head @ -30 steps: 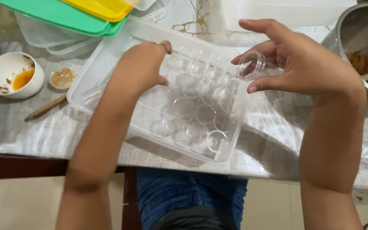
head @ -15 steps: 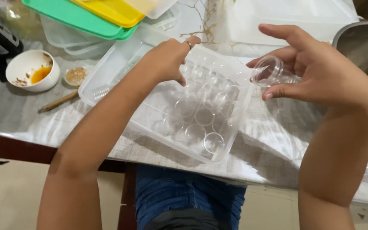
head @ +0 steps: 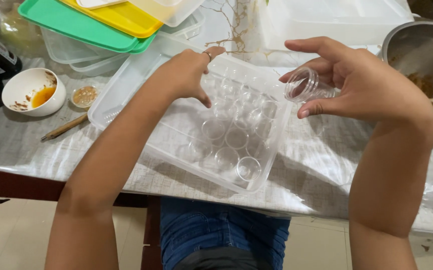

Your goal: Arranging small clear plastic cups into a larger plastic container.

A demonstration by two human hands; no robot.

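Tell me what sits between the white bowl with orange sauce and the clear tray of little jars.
In the head view, a small round dish of brownish paste and a wooden stick lie between the white bowl and the clear tray.

Left hand [head: 186, 75] reaches forward, palm down, fingers curled; right hand [head: 361, 85] raised, fingers pinched.

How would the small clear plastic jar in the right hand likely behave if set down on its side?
The small clear plastic jar looks round-walled, so it would probably roll. Empty and thin-looking, it seems light. The right hand holds it with fingertips only, so it could slip.
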